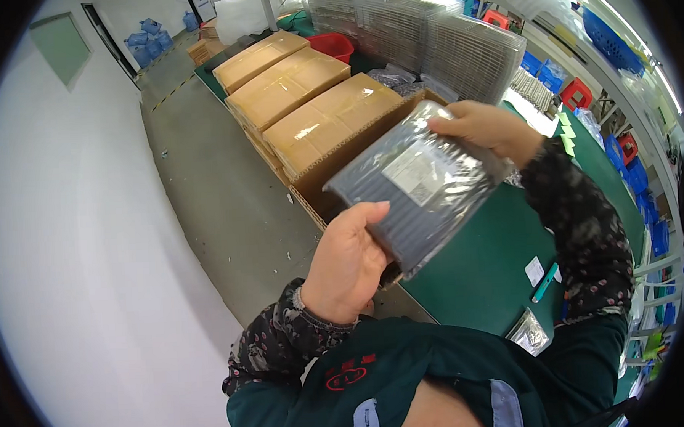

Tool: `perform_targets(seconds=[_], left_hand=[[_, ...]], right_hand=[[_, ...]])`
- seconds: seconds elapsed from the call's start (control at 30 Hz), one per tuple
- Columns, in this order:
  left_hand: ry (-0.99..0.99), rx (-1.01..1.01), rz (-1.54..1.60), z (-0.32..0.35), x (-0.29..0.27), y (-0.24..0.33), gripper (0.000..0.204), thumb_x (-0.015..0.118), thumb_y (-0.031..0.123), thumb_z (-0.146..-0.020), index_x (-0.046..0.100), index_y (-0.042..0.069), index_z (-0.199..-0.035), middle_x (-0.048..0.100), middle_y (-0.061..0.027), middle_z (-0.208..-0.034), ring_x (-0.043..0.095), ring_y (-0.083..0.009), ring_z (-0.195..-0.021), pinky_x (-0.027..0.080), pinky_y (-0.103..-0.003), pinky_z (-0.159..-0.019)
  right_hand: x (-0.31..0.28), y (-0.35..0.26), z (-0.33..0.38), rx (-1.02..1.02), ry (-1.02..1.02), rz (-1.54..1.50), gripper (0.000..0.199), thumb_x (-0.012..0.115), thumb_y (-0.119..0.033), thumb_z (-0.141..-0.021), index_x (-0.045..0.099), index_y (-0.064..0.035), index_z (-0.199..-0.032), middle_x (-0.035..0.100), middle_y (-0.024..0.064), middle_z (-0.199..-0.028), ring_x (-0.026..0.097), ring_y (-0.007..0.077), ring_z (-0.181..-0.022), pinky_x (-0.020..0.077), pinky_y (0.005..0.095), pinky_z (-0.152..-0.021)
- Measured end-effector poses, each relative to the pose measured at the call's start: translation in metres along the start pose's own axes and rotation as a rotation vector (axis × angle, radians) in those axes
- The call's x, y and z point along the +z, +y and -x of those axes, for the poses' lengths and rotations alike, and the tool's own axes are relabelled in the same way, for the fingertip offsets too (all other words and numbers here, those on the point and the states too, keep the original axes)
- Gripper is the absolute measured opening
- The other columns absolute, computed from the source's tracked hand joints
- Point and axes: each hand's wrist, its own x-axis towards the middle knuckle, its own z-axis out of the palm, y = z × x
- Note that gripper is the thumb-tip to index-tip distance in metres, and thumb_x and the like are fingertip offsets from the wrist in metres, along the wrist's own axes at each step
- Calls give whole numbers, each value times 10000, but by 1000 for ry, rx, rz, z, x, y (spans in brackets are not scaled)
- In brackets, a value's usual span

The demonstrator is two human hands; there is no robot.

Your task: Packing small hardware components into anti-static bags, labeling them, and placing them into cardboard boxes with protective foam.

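Note:
Between my two hands is a flat clear plastic bag of dark, rod-like parts [403,224] with a white label on its front. My left hand [349,259] grips its lower left edge, thumb on the front. At its upper right, my right hand [491,128] pinches the edge with the thumb on top. The bag is held tilted over an open cardboard box [310,186], hiding much of the box's inside. I cannot tell what lies in the box.
Closed, taped cardboard boxes [289,86] stand in a row beyond the open one. Stacked clear plastic trays [465,52] and a red bin [332,46] are behind. On the green table [474,261] lie a teal cutter [545,282] and a small silvery bag [529,333].

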Motion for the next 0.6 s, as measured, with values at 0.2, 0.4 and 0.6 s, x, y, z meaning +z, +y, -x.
perform_targets(seconds=[0.2,0.4,0.6], left_hand=[[147,-38,-111,-7,-17,2,485,453,113,-802,331,-11,-1255,414,-150,-1269,369,-263,-1191,252,-386,-1012],[-61,1016,-632,11,-9,49,681,474,192,-762,181,-20,-1340,197,-174,-1405,119,-263,-1324,89,-433,-1049],[542,1071,-831,3,-104,-4,587,376,391,-868,266,18,-1308,192,-157,-1404,156,-286,-1305,134,-464,-1033]], right_hand=[[44,18,-69,110,-75,437,561,548,-465,-807,557,53,-1025,599,148,-908,568,204,-799,445,280,-669],[42,45,-57,236,-178,526,687,510,-542,-800,458,67,-1115,575,205,-963,581,266,-811,454,332,-619],[55,30,-49,30,2,982,464,604,-368,-782,514,-11,-1065,556,189,-1025,558,324,-884,469,369,-704]])
